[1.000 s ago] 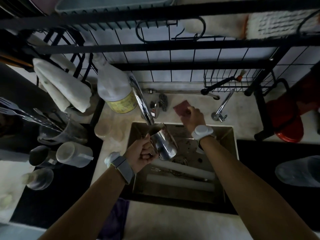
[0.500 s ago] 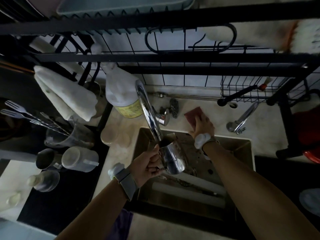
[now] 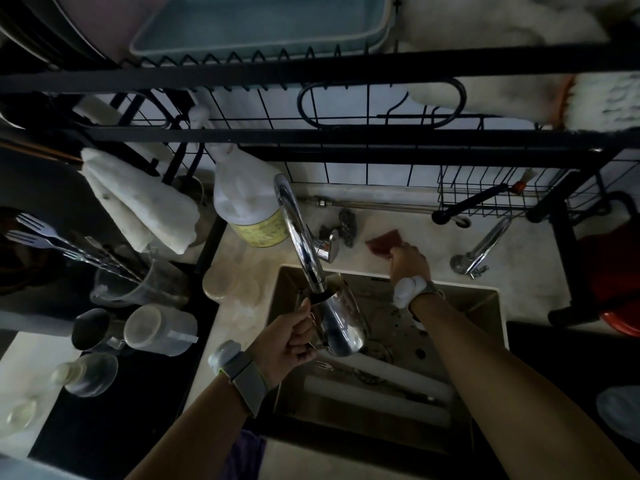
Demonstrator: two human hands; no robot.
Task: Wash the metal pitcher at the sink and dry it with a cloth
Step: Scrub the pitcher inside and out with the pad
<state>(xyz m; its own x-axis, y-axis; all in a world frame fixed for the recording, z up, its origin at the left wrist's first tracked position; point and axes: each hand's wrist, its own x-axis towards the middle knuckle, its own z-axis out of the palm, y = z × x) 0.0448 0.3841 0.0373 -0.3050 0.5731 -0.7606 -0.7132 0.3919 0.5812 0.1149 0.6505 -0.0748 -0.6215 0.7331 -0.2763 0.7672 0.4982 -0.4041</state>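
While the left hand still grips the pitcher under the faucet, the right hand now pinches the sponge.

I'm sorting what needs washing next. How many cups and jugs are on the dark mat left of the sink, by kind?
Clear measuring jug with utensils: 1
Metal cup: 1
White mugs: 1
Glass cup: 1
Total: 4

Sink at centre, set in counter. Faucet behind its left corner, spout over pitcher held above basin. Sponge on counter behind sink, bottle left of faucet. 2 cups lying further left.
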